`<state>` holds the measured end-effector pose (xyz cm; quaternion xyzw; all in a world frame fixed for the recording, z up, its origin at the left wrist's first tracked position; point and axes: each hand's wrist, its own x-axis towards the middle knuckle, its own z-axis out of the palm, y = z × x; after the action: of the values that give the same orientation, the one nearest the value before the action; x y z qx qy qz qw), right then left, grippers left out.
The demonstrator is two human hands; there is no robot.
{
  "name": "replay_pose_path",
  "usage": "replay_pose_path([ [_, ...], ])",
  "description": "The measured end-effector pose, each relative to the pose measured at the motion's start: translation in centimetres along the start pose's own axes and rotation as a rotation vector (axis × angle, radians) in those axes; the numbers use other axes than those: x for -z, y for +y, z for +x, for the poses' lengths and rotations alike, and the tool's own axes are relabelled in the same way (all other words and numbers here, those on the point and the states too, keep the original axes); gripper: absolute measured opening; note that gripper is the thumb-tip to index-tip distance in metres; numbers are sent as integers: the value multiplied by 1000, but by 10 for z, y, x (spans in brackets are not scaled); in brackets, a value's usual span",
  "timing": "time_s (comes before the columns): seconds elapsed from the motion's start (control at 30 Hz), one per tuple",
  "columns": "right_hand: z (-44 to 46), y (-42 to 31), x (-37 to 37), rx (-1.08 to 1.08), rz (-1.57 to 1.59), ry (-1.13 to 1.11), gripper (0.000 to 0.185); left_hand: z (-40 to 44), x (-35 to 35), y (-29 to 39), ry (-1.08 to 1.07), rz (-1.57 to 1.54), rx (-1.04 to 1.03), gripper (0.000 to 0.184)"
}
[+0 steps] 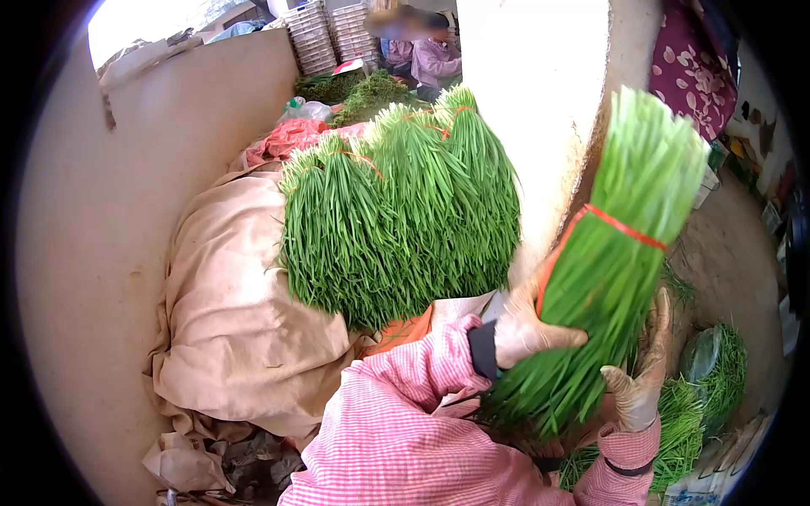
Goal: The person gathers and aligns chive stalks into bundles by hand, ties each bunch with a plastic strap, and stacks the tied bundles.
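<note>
A tied bunch of green chives (612, 244) stands tilted in front of me, pale cut ends up and leaf tips down, with a red band round its upper half. My left hand (536, 329) grips its left side, the thumb lying across the leaves and the fingers hidden behind. Against the lower right side my right hand (639, 384) clasps the leaves, fingers pointing up and thumb in front. Both hands seem to wear thin gloves. Several more tied chive bunches (396, 219) lie side by side on a covered heap to the left.
A beige cloth (240, 295) drapes the heap beside a wall (198, 101). A white pillar (531, 101) rises behind the bunches. Loose greens (682, 422) lie at lower right. Stacked crates (310, 38) and a seated person (434, 55) are at the back.
</note>
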<state>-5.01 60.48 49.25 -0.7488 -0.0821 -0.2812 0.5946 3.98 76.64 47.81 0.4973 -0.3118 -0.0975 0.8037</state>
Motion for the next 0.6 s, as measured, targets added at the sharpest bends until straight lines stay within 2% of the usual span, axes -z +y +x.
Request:
replay_pose_path([
  [0.03,9,7,4,30,-129,-22,106,8,21,16,84,-92,-22,97],
  [0.07,18,13,14,46,-223,-67,93,15,47,33,179,-93,-28,93],
  [0.1,23,22,23,42,-236,-53,93,24,75,49,268,-98,-30,89],
  [0.17,29,45,40,-133,-172,86,77,46,136,83,383,-4,-81,63],
  [0.2,29,62,55,-137,-183,96,77,61,177,93,428,16,-68,57],
  [0.27,22,103,86,-302,-203,170,65,92,252,113,627,121,96,44],
  [0.3,16,122,95,-308,-208,177,65,107,288,114,611,196,23,55],
  [0.33,6,139,106,-389,-244,183,62,123,337,100,781,278,-6,79],
  [0.37,-4,152,117,-466,-279,183,60,120,332,102,993,488,237,101],
  [0.4,-18,162,127,-494,-256,205,59,118,407,68,1002,978,502,105],
  [0.43,-36,174,137,-523,-227,224,58,109,431,35,791,1189,801,100],
  [0.47,-55,180,146,-547,-235,268,56,98,446,-7,540,1243,1019,101],
  [0.5,-78,187,157,-570,-236,318,55,81,423,-33,420,1280,1149,104],
  [0.53,-111,203,181,-591,-247,337,55,72,418,-70,552,1340,1192,103],
  [0.57,-143,210,202,-666,-337,374,56,63,426,-93,655,1181,1076,102],
  [0.6,-138,213,211,-671,-335,380,56,64,431,-110,662,1240,1144,103],
])
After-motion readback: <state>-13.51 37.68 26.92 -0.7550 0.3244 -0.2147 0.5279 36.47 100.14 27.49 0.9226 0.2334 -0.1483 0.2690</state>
